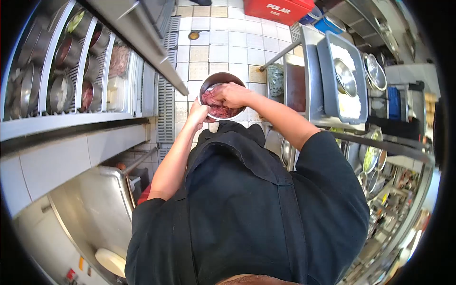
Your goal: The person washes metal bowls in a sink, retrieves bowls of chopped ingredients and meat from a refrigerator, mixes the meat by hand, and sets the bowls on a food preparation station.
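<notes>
A round metal pot (204, 85) is held in front of my body, with dark red raw meat (223, 112) inside it. My left hand (198, 114) grips the pot by its near left side. Reaching over the rim from the right, my right hand (232, 96) is down inside the pot, its fingers curled on the raw meat. The fingertips are partly hidden by the meat and the hand itself.
On the left, a refrigerated drawer (137, 90) holds several metal containers of food. At right stands a metal cart with a grey tub (327, 71) containing white food and a steel bowl (345, 78). A red cooler (278, 10) sits on the tiled floor (237, 45).
</notes>
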### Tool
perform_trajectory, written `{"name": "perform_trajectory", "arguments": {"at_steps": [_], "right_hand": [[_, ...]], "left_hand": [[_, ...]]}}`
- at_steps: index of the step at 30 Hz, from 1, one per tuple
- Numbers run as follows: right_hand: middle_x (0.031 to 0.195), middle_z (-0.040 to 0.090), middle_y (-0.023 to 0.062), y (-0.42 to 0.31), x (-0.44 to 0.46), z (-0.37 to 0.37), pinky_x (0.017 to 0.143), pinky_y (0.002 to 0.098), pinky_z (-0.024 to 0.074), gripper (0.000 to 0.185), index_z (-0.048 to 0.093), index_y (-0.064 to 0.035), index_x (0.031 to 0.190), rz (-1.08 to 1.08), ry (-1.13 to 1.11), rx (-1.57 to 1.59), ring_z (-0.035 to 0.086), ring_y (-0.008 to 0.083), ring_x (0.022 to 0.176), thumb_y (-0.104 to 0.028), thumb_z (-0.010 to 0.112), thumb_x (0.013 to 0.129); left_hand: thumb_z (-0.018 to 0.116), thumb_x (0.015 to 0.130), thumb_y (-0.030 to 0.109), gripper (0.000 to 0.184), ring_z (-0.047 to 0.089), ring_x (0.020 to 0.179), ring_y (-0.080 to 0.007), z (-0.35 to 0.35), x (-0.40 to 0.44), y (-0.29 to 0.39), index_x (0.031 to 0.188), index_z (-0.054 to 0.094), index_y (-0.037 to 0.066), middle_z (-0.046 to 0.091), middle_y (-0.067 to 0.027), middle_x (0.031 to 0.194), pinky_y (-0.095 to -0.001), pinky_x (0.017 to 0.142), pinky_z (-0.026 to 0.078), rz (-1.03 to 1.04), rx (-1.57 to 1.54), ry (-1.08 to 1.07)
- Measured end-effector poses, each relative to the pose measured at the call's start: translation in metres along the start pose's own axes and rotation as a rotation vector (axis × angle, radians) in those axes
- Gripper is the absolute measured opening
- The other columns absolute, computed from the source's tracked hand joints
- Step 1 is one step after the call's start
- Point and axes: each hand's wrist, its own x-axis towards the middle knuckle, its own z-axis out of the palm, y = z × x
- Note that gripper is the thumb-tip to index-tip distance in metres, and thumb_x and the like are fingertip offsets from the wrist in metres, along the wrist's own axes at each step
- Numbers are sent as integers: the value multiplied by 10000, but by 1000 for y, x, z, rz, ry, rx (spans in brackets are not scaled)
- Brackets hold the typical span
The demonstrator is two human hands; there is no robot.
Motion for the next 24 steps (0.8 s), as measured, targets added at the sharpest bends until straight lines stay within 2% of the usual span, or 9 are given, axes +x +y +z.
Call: {"name": "perform_trajectory", "arguments": {"at_steps": [3, 6, 8, 10, 15, 18, 22, 23, 24], "right_hand": [[1087, 662, 172, 6, -21, -34, 891, 434, 486, 375, 680, -99, 1103, 341, -382, 152, 617, 354, 1026, -165, 611, 741], [1019, 673, 196, 35, -7, -5, 873, 437, 497, 393, 660, -61, 1113, 369, 283, 250, 643, 381, 932, -238, 634, 763], [1092, 648, 213, 21, 5, -14, 910, 446, 475, 512, 673, -51, 1077, 507, 308, 272, 617, 372, 1022, -422, 668, 723], [1133, 631, 207, 8, 15, -19, 921, 464, 463, 514, 680, -59, 1057, 497, 245, 141, 602, 385, 1041, -433, 669, 704], [1151, 607, 105, 14, -23, -30, 1035, 450, 378, 235, 731, -103, 942, 147, -41, 29, 469, 270, 1233, -165, 613, 748], [1132, 614, 104, 46, -61, -33, 1042, 452, 378, 249, 732, -112, 949, -78, -69, -102, 467, 259, 1246, -131, 613, 731], [1165, 616, 137, 92, -69, -53, 985, 381, 455, 350, 714, -100, 1018, 185, 240, 282, 561, 304, 1136, -86, 644, 676], [1052, 659, 183, 80, -71, -64, 945, 367, 485, 256, 712, -55, 944, 347, 352, 217, 616, 352, 1021, -59, 610, 709], [1023, 662, 201, 79, -69, -57, 920, 380, 499, 238, 703, -33, 943, 420, 286, 209, 628, 358, 994, -68, 605, 729]], "left_hand": [[442, 704, -65, 659, 659, 817, -290, 19, -1, 9, 1342, 371, 82, 565, -186, 1135, -360, 478, 589, 59, 39, -28], [427, 700, -71, 743, 654, 865, -316, 34, 1, 23, 1413, 305, 102, 545, -194, 1183, -365, 505, 601, 173, 148, -26], [420, 693, -77, 806, 652, 885, -330, 39, 12, 32, 1457, 250, 113, 538, -201, 1200, -373, 523, 609, 183, 207, -18], [425, 695, -74, 823, 653, 883, -338, 43, 19, 42, 1470, 222, 113, 532, -214, 1208, -382, 532, 613, 209, 253, -43], [411, 725, -66, 716, 671, 783, -291, 52, 27, 47, 1415, 293, 84, 576, -198, 1117, -360, 485, 595, 134, 228, -24], [413, 748, -55, 620, 673, 728, -249, 68, 27, 54, 1351, 356, 77, 602, -173, 1042, -340, 460, 576, 123, 201, 27], [421, 732, -54, 757, 669, 809, -279, 86, 46, 58, 1454, 258, 104, 593, -210, 1106, -353, 514, 583, 235, 203, 62], [421, 727, -56, 789, 666, 819, -284, 88, 59, 54, 1474, 228, 110, 591, -218, 1121, -354, 534, 585, 278, 225, 72], [420, 722, -59, 822, 664, 828, -289, 90, 71, 49, 1493, 197, 115, 588, -226, 1137, -355, 554, 587, 320, 248, 82]]}}
